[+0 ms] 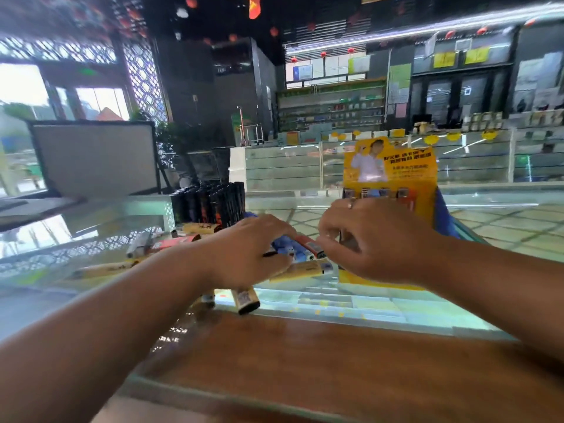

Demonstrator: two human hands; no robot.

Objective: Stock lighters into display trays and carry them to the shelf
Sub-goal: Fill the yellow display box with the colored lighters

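A yellow display tray (393, 175) stands upright on the glass counter, with a few lighters in its top row. Loose lighters lie in a heap in front of it, among them a red one (308, 244), a blue one (285, 244) and a yellow one (300, 270). My left hand (253, 248) lies over the heap with curled fingers, and a brown lighter (245, 297) sticks out below its heel. My right hand (366, 236), a ring on one finger, is curled in front of the tray and pinches a lighter, mostly hidden.
A second tray of dark lighters (210, 203) stands at the left. More loose lighters (171, 242) lie left of my left hand. The glass counter top (503, 227) has a wooden edge (305, 361) near me. A blue bag (444, 215) sits behind the yellow tray.
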